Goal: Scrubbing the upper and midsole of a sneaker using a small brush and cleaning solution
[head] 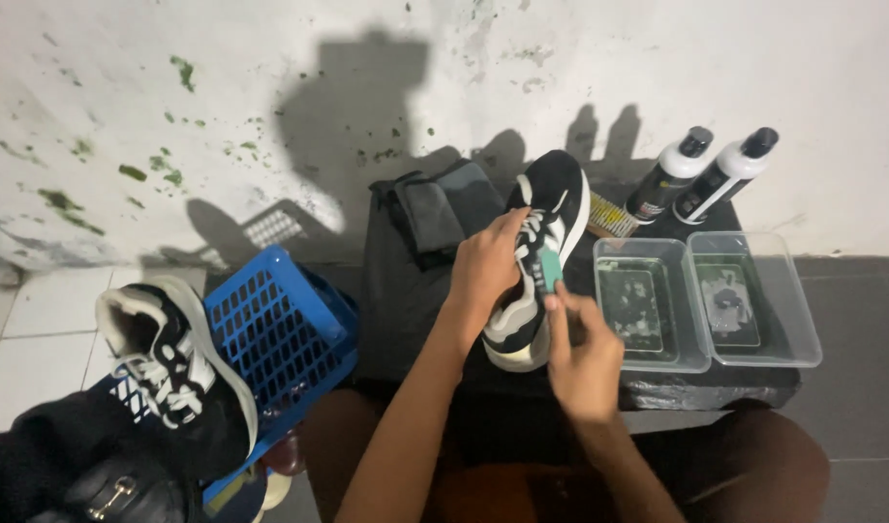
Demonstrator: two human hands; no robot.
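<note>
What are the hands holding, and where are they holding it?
The left hand grips the black-and-white sneaker at its laces. The right hand holds a small teal brush by its lower end against the sneaker's side.

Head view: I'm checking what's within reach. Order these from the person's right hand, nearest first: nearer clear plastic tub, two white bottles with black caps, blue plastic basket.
1. Nearer clear plastic tub: just right of the right hand on the black table.
2. Two white bottles with black caps: farther back, against the wall.
3. Blue plastic basket: far left, on the floor, beyond the left hand.
</note>
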